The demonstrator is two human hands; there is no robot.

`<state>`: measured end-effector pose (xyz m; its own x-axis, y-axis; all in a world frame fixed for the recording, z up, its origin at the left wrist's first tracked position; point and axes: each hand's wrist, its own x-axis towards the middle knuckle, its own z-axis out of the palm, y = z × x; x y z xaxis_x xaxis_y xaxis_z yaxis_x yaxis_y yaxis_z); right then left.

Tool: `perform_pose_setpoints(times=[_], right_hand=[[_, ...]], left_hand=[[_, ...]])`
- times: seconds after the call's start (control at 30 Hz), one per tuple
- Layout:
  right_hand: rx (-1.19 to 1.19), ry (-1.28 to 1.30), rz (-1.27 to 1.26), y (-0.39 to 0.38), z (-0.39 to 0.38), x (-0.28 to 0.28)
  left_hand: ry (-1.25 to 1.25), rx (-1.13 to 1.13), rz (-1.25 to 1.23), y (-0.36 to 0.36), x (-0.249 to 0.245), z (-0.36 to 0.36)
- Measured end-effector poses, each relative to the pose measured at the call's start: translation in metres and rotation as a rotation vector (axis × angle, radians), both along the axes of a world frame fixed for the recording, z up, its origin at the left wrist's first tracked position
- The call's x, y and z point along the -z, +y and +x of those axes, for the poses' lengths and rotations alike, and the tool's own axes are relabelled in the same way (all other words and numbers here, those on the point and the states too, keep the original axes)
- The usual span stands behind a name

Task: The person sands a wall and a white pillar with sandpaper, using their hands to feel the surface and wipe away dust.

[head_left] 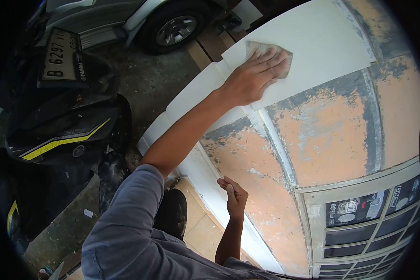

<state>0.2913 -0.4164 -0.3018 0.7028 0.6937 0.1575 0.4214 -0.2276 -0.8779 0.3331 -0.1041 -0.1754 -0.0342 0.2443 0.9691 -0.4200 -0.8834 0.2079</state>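
Note:
My left hand [254,77] lies with its fingers stretched over a worn, grey-beige sheet of sandpaper [287,63], pressing it against a smooth white panel [326,42]. The sheet's edges show around the fingers; its underside is hidden. Below, my right hand [235,198] hovers with nothing in it, fingers loosely extended and the thumb apart. It is nearest to a peach-coloured panel [270,205] with patchy grey paint. Another peach and grey panel [322,135] adjoins the white one, divided from its neighbours by pale strips.
A black motorcycle [74,116] with a yellow stripe stands at the left. Behind it, a car wheel [177,30] shows at the top. A white ledge [191,163] runs along the panels' near edge. Glass panes [354,210] in a pale frame sit at the lower right.

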Motion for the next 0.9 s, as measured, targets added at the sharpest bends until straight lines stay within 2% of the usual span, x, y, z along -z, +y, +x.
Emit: perform_pose_setpoints(times=[0.1,0.2,0.3,0.43,0.47,0.57,0.63,0.67,0.77,0.83,0.9], right_hand=[[0.044,-0.011,0.043,-0.012,0.003,-0.006],[0.084,0.032,0.071,-0.028,0.002,-0.003],[0.109,0.101,0.067,-0.039,0.003,-0.001],[0.155,-0.021,0.035,-0.042,0.008,-0.026],[0.162,-0.041,0.061,-0.04,0.011,-0.032],[0.169,-0.014,0.14,-0.031,0.012,-0.04],[0.171,0.028,0.205,-0.029,0.014,-0.039],[0.134,-0.033,0.135,-0.034,0.012,-0.036],[0.132,-0.203,0.001,-0.044,0.012,-0.035],[0.296,-0.391,0.054,-0.049,0.023,-0.054],[0.51,-0.577,0.218,-0.058,0.039,-0.081]], left_hand=[[0.018,-0.02,0.062,0.013,-0.023,0.003],[0.112,-0.071,-0.003,-0.013,0.055,0.004],[0.115,-0.009,-0.045,-0.02,0.043,0.001],[-0.155,-0.091,0.199,0.005,-0.13,0.013],[-0.211,-0.121,0.281,0.013,-0.157,0.023],[-0.144,-0.052,0.254,0.014,-0.109,0.015],[0.055,-0.092,0.174,0.006,-0.001,0.004],[0.153,-0.081,0.138,0.005,0.036,0.001],[0.077,-0.081,0.107,0.0,0.004,0.001],[-0.055,-0.024,0.181,0.001,-0.082,0.006],[-0.184,-0.134,0.331,0.005,-0.149,0.025]])
